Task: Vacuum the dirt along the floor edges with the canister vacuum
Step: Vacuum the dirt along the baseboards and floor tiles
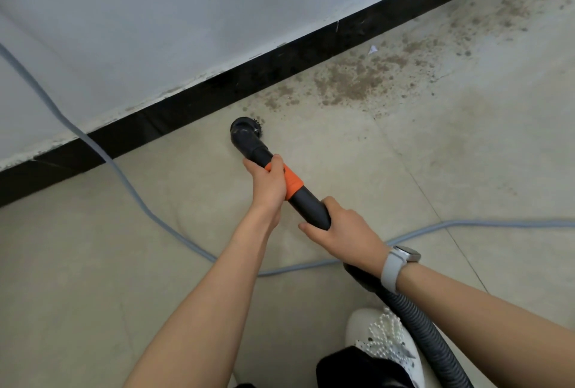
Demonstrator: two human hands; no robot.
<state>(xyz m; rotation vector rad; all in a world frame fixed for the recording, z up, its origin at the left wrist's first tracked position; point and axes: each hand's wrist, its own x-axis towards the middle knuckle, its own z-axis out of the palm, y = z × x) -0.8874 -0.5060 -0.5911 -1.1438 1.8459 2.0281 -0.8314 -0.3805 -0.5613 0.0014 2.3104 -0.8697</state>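
Observation:
A black vacuum wand (308, 204) with an orange collar (292, 182) points down at the floor. Its round brush nozzle (245, 130) touches the floor just in front of the black skirting board (193, 101). My left hand (269, 183) grips the wand at the orange collar. My right hand (345, 227) grips the wand's lower end, where the ribbed grey hose (426, 334) begins. Brown dirt (351, 78) lies scattered along the floor edge to the right of the nozzle. The canister itself is out of view.
A grey power cord (130, 182) runs down from the wall at the left, across the floor under my arms and off to the right. A scrap of white paper (372, 50) lies in the dirt. My white beaded shoe (385, 344) stands at the bottom.

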